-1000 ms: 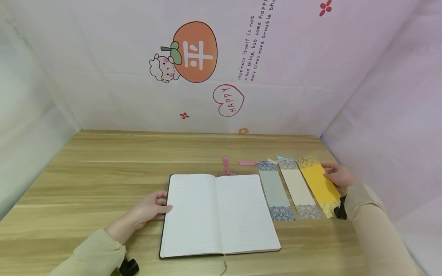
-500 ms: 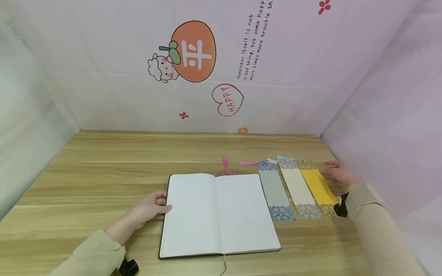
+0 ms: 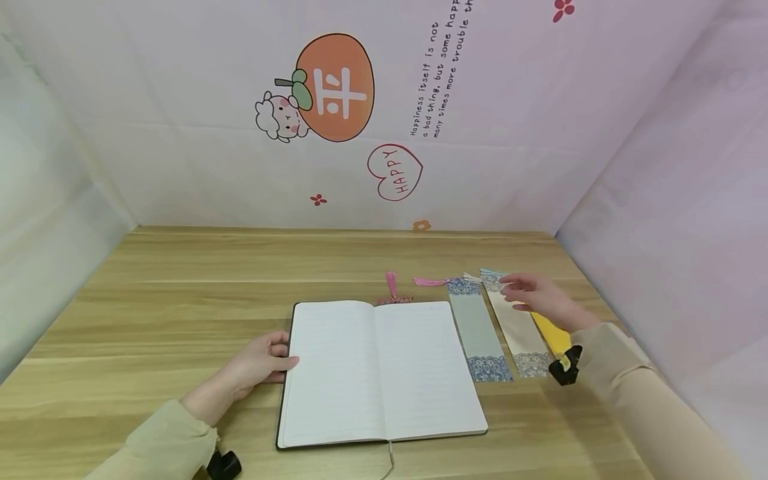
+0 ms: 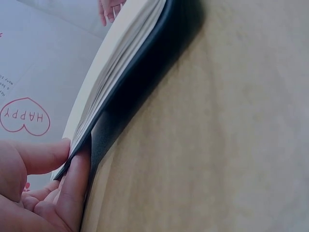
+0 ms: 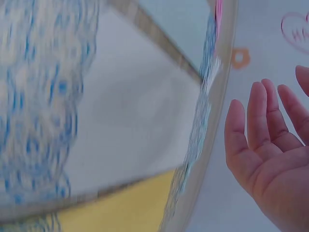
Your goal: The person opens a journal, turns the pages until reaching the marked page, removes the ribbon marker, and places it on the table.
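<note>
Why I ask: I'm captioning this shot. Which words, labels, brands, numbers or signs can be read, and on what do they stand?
"HAPPY": in the red heart on the backdrop, sideways.
"平": on the orange fruit drawing, sideways.
"Happiness itself is not / a bad thing, but some happ / many times more trouble th": on the backdrop; the last two lines are cut off by the picture's edge.
Nothing legible on the notebook or the bookmarks.

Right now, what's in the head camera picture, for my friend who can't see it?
A person's left hand grips an open notebook, while their right hand hovers over a cream bookmark. That bookmark lies between a grey-green bookmark and a yellow bookmark on a wooden table.
</note>
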The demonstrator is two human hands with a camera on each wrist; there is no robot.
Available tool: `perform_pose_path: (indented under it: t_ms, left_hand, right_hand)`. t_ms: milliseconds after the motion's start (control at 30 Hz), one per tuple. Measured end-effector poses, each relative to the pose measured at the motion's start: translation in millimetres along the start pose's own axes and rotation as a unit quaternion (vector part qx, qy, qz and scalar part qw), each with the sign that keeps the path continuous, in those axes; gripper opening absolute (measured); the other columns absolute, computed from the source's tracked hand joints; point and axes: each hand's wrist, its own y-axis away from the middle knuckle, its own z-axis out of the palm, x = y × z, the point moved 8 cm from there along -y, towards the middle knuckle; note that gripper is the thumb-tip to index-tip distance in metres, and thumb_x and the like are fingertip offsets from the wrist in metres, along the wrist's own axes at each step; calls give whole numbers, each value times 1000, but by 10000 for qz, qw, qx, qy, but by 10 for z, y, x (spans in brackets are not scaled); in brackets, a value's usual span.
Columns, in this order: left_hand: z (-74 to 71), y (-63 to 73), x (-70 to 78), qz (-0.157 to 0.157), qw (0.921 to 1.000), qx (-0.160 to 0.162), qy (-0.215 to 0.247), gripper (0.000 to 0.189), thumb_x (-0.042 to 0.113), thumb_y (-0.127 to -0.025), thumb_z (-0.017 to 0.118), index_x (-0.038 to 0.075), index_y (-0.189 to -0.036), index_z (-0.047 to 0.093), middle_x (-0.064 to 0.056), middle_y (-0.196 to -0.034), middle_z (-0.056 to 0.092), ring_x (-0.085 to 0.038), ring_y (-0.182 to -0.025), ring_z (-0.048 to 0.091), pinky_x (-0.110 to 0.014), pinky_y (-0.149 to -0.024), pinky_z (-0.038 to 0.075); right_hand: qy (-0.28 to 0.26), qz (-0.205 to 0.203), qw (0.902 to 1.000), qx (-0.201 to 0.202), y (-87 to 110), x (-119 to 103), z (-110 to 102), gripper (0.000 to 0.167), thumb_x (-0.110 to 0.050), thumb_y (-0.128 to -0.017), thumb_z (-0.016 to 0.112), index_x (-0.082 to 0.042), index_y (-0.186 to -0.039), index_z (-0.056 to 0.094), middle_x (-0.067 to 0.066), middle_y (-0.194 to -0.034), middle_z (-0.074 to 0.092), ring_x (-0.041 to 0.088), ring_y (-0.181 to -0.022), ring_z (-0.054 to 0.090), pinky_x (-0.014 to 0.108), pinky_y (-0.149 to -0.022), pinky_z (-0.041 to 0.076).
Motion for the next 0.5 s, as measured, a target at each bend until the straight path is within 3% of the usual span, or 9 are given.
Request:
perform_pose_path:
  t_ms: [300,500]
  left_hand:
    - [-7,-14,-5,27,10000,-24,18,49,5,-90,62,-10,-129,38,-16,-109,63,-11,-81,58,-29,-70,53]
    - [-4,-9,-14,-47,10000,14,-25,52,5,-90,62,-11,-132,36,-18,-112,62,-11,-82,59,-30,-71,54]
  right_hand:
    - [226,-438,9987,-102,-79,-284,470,49,-18,-95,57,6,-135,42,25,-121,55,33,-109,54,41,-88,49]
    - [1141,-653,9913,-78,-132,-448,741,60,-27,-86,70,0,-135,47,20,-133,50,39,-126,42,55,-102,37]
